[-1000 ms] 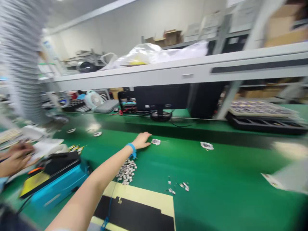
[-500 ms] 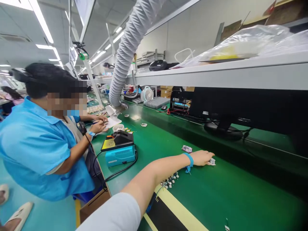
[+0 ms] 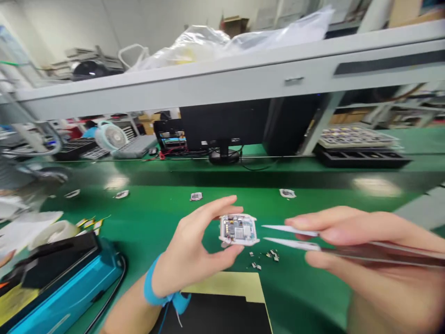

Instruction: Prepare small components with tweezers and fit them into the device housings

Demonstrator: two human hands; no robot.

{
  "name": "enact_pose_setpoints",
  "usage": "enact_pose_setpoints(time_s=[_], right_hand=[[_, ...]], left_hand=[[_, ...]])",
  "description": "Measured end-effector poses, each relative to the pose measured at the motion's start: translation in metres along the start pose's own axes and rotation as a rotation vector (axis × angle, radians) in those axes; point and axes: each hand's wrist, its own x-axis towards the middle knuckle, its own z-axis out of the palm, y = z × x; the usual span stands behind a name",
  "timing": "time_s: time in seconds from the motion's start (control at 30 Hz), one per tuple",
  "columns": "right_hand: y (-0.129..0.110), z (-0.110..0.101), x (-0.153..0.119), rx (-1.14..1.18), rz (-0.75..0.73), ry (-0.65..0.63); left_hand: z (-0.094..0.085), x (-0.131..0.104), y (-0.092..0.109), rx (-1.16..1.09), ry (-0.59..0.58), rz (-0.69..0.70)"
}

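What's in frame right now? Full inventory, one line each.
small square white-framed circuit module: 1, white with blue board, pinched in left grip
thin metal tweezers: 1, silver, in right grip, tips apart beside the module
loose modules on green belt: at least 4, white, in a row behind the hands
tiny loose parts: a few, grey, on mat under the module
teal box-shaped station: 1, teal and black, lower left
small desk fan: 1, white, back left
black monitor: 1, under grey shelf
black trays: stacked, right rear
blue wrist strap: 1, left wrist
left hand: holds module
right hand: holds tweezers
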Motion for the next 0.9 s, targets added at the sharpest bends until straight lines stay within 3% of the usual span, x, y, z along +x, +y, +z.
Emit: enact_pose_setpoints(time_s=[0.1, 0.17, 0.4, 0.7, 0.9], right_hand=[[-0.011, 0.009, 0.002, 0.064, 0.005, -0.158], [-0.009, 0.014, 0.002, 0.086, 0.022, -0.195], [-0.002, 0.020, -0.002, 0.185, 0.085, -0.174], [-0.008, 0.020, -0.008, 0.127, 0.005, -0.181], [-0.013, 0.023, -0.006, 0.292, 0.099, -0.145]], left_hand=[[0.004, -0.008, 0.005, 0.011, 0.008, 0.009], [0.005, -0.009, 0.006, -0.003, 0.026, 0.029], [0.008, -0.011, 0.006, -0.103, 0.062, 0.114], [0.007, -0.013, 0.010, -0.063, 0.134, 0.191], [-0.002, -0.012, 0.016, 0.120, 0.030, 0.326]])
